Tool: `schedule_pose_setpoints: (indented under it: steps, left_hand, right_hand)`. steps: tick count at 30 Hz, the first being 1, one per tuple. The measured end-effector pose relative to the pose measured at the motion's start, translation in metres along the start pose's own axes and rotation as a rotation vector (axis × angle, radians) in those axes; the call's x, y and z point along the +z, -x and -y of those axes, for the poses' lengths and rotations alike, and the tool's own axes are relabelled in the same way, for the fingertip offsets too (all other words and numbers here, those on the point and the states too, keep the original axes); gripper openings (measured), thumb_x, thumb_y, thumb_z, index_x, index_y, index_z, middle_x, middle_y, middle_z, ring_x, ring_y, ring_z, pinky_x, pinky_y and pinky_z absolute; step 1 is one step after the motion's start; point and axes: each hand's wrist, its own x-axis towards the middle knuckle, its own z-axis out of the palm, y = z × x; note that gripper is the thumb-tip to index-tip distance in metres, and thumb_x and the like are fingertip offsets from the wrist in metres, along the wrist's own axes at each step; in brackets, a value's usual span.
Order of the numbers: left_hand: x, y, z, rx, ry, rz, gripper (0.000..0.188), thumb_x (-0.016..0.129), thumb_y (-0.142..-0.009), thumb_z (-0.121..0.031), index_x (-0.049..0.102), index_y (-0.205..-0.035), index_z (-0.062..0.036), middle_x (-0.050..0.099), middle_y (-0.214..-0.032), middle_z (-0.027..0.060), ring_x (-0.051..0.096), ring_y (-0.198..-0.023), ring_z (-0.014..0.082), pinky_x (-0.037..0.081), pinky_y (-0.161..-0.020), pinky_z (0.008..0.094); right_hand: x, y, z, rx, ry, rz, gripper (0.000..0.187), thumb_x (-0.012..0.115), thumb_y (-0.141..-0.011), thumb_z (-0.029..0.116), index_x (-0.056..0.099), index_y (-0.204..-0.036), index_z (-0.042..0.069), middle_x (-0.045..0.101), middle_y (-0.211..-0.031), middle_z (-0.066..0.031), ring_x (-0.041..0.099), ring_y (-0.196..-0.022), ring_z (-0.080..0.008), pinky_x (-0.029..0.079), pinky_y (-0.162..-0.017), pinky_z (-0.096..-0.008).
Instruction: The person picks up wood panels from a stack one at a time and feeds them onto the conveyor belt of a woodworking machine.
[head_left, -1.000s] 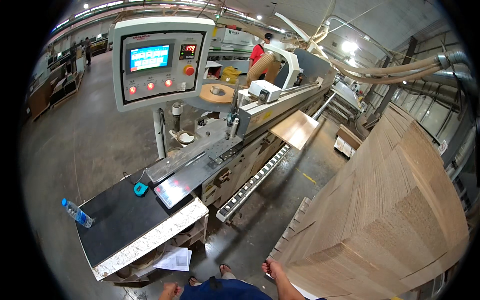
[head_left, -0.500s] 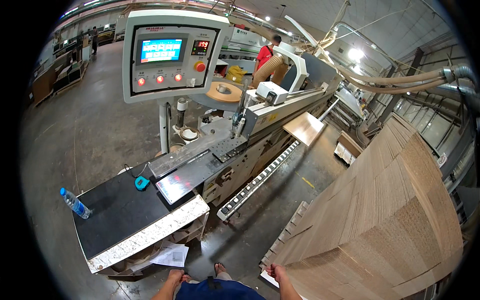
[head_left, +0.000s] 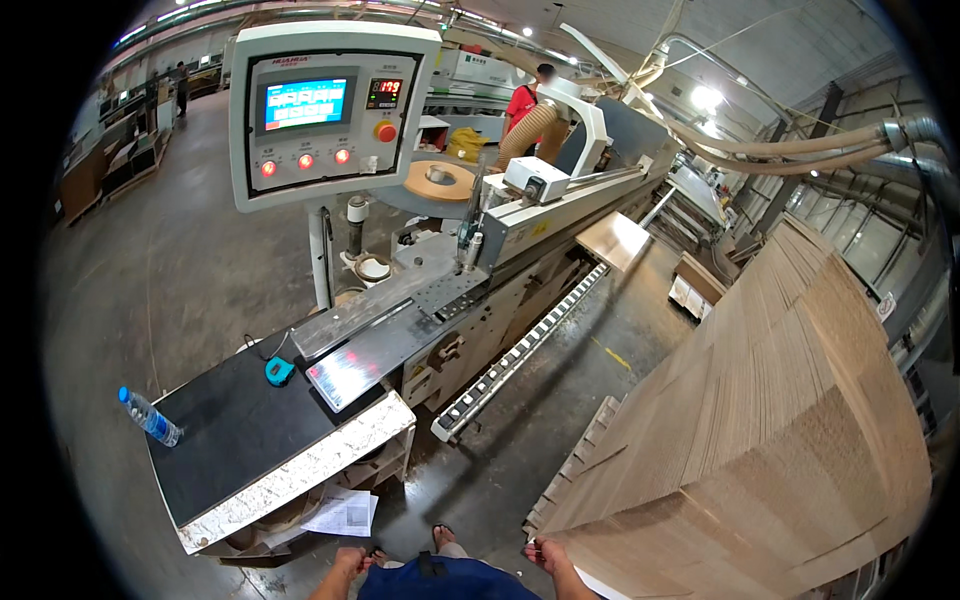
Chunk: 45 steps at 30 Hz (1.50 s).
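- The person stands at the infeed end of a long woodworking machine point(head_left: 520, 240), looking down its length; both hands hang low at the bottom edge of the view.
- The right hand point(head_left: 545, 553) rests against the lower corner of a tall stack of chipboard panels point(head_left: 780, 440), fingers lying on the edge of a panel; whether they are closed around it I cannot tell, since the hand is small and partly cut off.
- The left hand point(head_left: 350, 562) hangs free beside the hip, touching nothing; its fingers are too small to read as spread or curled.
- The panel stack stands on the person's right, on the concrete floor point(head_left: 520, 470), well apart from the machine.
- On the left is a black tabletop point(head_left: 240, 440) with a pale speckled front edge, carrying a blue tape measure point(head_left: 279, 372) and a plastic water bottle point(head_left: 150, 417) lying at its far corner.
- A control panel point(head_left: 325, 110) with a lit blue screen and red buttons stands on a post above the machine.
- One wooden board point(head_left: 615, 240) lies farther along the machine's roller track.
- A sheet of paper point(head_left: 342, 513) lies on the floor under the tabletop.
- A person in a red shirt point(head_left: 522, 100) stands at the far end.
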Motion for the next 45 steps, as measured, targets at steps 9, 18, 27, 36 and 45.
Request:
schedule_pose_setpoints:
  steps: [9,18,27,36,45]
  left_hand:
    - [0.003,0.000,-0.001,0.076,0.001,0.002,0.013,0.054,-0.083,-0.013,0.057,-0.076,-0.0016,0.061,-0.064,0.0113,0.056,-0.048,0.0190,0.040,-0.039,0.0317]
    - [0.006,-0.006,0.007,0.050,0.092,-0.032,0.014,0.055,-0.082,-0.012,0.057,-0.074,-0.0011,0.061,-0.064,0.0116,0.056,-0.047,0.0192,0.040,-0.040,0.0327]
    - [0.007,0.004,0.002,0.035,0.016,-0.038,0.014,0.055,-0.082,-0.014,0.059,-0.076,-0.0021,0.062,-0.065,0.0100,0.057,-0.049,0.0189,0.042,-0.041,0.0327]
    - [0.012,-0.014,0.008,0.094,0.099,0.004,0.016,0.054,-0.081,-0.011,0.055,-0.071,0.0021,0.060,-0.062,0.0136,0.057,-0.048,0.0223,0.036,-0.034,0.0335]
    - [0.011,-0.002,0.009,0.078,0.048,-0.001,0.014,0.055,-0.080,-0.009,0.054,-0.070,0.0010,0.060,-0.066,0.0147,0.058,-0.051,0.0229,0.044,-0.039,0.0357]
  right_hand:
    - [0.025,-0.005,0.013,-0.039,0.084,-0.002,0.026,0.047,-0.091,0.028,0.056,-0.100,0.006,0.064,-0.089,-0.0091,0.062,-0.073,-0.0201,0.050,-0.058,-0.0304]
    - [0.034,0.011,0.021,-0.039,0.064,0.006,0.019,0.050,-0.089,0.022,0.057,-0.096,0.006,0.063,-0.084,-0.0095,0.061,-0.066,-0.0194,0.049,-0.051,-0.0298]
    - [0.029,0.004,0.012,-0.049,0.071,0.016,0.024,0.050,-0.090,0.026,0.057,-0.090,0.004,0.064,-0.082,-0.0092,0.060,-0.062,-0.0176,0.047,-0.051,-0.0292]
    - [0.030,-0.002,0.018,-0.017,0.080,0.031,0.021,0.050,-0.089,0.026,0.057,-0.097,0.008,0.064,-0.086,-0.0090,0.061,-0.070,-0.0189,0.051,-0.058,-0.0317]
    - [0.030,-0.003,0.017,-0.019,0.097,0.037,0.020,0.050,-0.089,0.025,0.057,-0.095,0.008,0.063,-0.082,-0.0077,0.061,-0.068,-0.0187,0.051,-0.057,-0.0313]
